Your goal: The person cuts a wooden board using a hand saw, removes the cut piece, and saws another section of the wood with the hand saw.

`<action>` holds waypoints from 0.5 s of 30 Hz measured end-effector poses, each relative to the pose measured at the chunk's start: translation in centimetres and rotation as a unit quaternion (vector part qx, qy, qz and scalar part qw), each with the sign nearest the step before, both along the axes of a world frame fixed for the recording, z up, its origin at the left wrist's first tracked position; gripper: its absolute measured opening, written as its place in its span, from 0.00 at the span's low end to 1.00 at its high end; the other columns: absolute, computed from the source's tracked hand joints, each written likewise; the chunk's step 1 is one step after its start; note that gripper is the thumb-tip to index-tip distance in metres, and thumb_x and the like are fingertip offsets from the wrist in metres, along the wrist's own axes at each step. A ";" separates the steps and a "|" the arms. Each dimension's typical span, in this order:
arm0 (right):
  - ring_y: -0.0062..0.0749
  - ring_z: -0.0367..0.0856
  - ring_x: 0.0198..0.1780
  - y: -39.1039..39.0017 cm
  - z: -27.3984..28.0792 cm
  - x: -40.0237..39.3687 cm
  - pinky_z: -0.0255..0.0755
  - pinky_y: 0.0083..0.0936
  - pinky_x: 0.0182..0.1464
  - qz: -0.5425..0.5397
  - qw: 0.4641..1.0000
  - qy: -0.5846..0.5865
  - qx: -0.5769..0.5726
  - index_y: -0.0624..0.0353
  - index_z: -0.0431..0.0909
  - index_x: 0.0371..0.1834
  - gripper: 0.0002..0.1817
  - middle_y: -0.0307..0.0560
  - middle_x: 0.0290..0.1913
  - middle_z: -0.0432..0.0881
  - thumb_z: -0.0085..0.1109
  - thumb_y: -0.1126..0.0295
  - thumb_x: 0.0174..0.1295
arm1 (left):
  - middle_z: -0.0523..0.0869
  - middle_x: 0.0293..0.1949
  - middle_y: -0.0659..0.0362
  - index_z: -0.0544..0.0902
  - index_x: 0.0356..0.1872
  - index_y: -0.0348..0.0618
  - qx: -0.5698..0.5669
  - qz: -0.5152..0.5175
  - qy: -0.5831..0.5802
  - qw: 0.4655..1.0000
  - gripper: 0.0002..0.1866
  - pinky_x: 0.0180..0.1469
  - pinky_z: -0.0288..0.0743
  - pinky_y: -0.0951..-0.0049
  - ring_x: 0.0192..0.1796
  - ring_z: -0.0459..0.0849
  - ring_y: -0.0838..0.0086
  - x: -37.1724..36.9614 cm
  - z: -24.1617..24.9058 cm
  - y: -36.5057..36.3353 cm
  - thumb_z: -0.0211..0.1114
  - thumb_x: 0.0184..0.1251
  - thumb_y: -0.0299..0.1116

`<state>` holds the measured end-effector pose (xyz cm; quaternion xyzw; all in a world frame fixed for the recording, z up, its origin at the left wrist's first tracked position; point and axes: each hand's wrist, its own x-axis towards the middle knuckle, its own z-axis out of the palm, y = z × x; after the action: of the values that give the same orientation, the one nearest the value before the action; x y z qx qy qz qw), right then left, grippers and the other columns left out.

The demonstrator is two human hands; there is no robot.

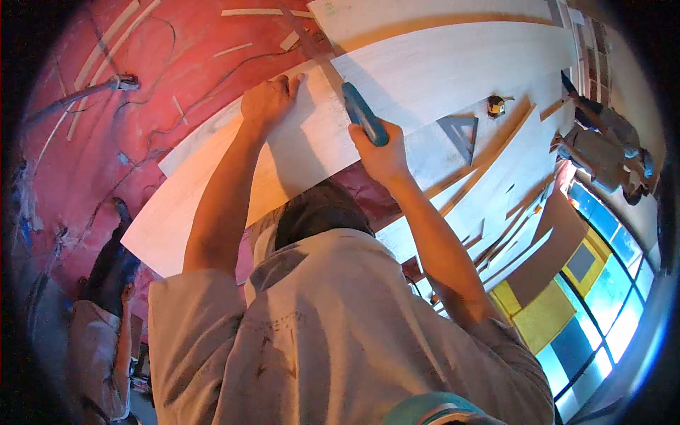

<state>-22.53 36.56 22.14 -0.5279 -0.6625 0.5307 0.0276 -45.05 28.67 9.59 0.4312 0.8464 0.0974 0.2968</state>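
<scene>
Rounded teal object [428, 407] nearest, right hand [384, 152] clasps a green-handled tool [364, 113] while left hand [269, 103], half-curled, touches pale board [173, 223].

Right hand [383, 151] grips teal handle [364, 115]; left hand [268, 102] on pale board [177, 219].

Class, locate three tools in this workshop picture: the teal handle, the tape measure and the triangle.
Teal handle [363, 113]: head view, middle of its visible grip.
Tape measure [496, 107]: head view, middle of its case.
Triangle [454, 137]: head view, its long left side.
</scene>
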 end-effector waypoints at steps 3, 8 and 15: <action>0.16 0.70 0.25 0.2 2.9 1.4 0.66 0.27 0.27 -0.031 0.998 -0.051 -0.023 0.61 0.82 0.27 0.17 0.34 0.20 0.74 0.68 0.60 0.70 | 0.91 0.38 0.41 0.88 0.43 0.42 0.013 0.001 -0.005 1.000 0.37 0.46 0.83 0.43 0.44 0.91 0.44 0.4 0.1 0.5 0.38 0.83 0.63; 0.13 0.72 0.25 -5.8 14.7 15.7 0.65 0.24 0.25 -0.018 0.994 -0.099 -0.046 0.60 0.84 0.29 0.11 0.33 0.21 0.78 0.70 0.67 0.68 | 0.91 0.40 0.41 0.89 0.47 0.43 -0.023 -0.019 -0.017 0.999 0.37 0.47 0.83 0.44 0.44 0.91 0.44 0.2 0.1 0.6 0.37 0.83 0.63; 0.19 0.79 0.25 -5.9 17.3 17.3 0.71 0.27 0.27 0.067 0.993 -0.095 0.007 0.63 0.84 0.35 0.09 0.39 0.21 0.81 0.66 0.69 0.69 | 0.91 0.38 0.42 0.89 0.42 0.43 0.021 -0.005 0.026 0.999 0.37 0.42 0.84 0.45 0.40 0.91 0.44 0.3 -0.3 0.5 0.40 0.83 0.63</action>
<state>-5.26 30.64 39.40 -0.5299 -0.7000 0.4740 -0.0675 -44.73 29.18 9.27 0.4438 0.8496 0.1026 0.2660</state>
